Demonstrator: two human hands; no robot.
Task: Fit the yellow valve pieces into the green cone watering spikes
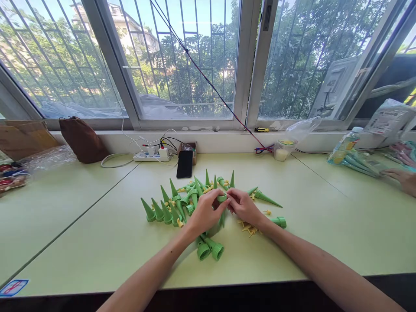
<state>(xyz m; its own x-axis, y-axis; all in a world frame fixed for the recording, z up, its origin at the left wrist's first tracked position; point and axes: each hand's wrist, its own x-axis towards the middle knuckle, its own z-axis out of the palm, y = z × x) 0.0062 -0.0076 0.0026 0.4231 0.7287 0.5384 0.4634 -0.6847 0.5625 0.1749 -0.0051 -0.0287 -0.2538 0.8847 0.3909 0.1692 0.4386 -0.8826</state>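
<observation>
My left hand grips a green plastic watering spike, its round collar up and its pointed end down. Against the side of that collar, my right hand has its fingertips pinched together; what they hold, if anything, is hidden. Several more green spikes stand or lie around my hands, among them a standing row on the left and two lying spikes with open ends toward me. Small yellow plastic pieces lie in a pile below my right wrist, and others are scattered among the spikes.
A black phone leans on a small box behind the spikes, beside a white power strip with cables. Along the window stand a brown pouch, a plastic cup and a bottle. Another person's hand shows far right.
</observation>
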